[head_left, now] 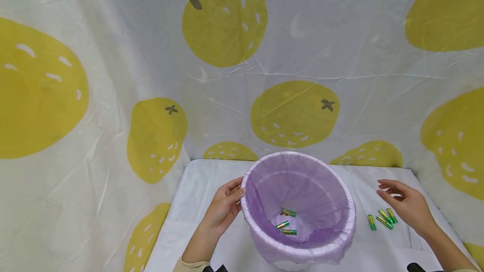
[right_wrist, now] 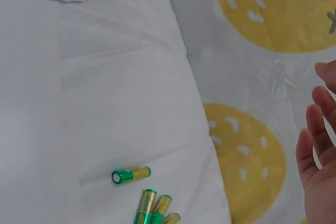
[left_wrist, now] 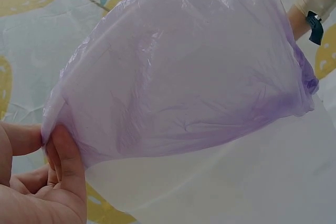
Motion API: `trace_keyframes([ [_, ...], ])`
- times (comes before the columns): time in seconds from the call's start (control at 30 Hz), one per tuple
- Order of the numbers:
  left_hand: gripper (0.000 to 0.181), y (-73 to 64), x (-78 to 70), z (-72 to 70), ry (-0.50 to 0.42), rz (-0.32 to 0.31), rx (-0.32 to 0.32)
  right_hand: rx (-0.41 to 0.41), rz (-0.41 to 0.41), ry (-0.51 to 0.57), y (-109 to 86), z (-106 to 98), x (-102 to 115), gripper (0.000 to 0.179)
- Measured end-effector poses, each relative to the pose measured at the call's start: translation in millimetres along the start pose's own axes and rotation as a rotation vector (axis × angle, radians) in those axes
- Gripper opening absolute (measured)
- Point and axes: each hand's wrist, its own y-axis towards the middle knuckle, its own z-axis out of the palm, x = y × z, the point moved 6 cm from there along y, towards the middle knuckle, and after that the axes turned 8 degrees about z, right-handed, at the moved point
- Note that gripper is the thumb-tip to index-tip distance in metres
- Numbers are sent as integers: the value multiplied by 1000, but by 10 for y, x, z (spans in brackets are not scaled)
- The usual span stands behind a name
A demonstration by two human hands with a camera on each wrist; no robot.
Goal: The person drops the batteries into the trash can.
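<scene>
A bin (head_left: 290, 265) lined with a purple plastic bag (head_left: 314, 184) stands at the front middle, its mouth turned towards the head camera. My left hand (head_left: 224, 205) grips its left rim, thumb at the lip and fingers outside; the left wrist view shows the bag's folded edge (left_wrist: 55, 114) pinched there. Several green and gold batteries lie inside, among them one battery (head_left: 282, 224) near the bottom. To the right, my right hand (head_left: 410, 209) hovers with loosely bent fingers and nothing in them. Beside it on the cloth rest several more batteries (head_left: 385, 221), one battery (right_wrist: 131, 174) apart from the cluster.
A white cloth covers the table (head_left: 211, 171). Behind and at both sides hangs a pale curtain (head_left: 223, 108) printed with yellow fruit, meeting the table's back edge. Dark bits of the wrist gear (head_left: 415, 267) show at the bottom.
</scene>
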Motion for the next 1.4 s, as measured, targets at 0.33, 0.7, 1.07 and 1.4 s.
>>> trace_keyframes([
  [0.33,47,-1,-10,-12,-1,2,-1,25,123,-42,-122,181,-273,38],
  [0.7,48,-17,-29,16,16,-3,-12,-6,263,-25,-335,423,-728,43],
  [1.07,47,-12,-16,12,13,-10,-9,-156,421,18,-631,689,-1210,45],
  [1.4,47,-10,-35,13,9,-8,-25,-168,397,-163,-736,924,-1411,51],
])
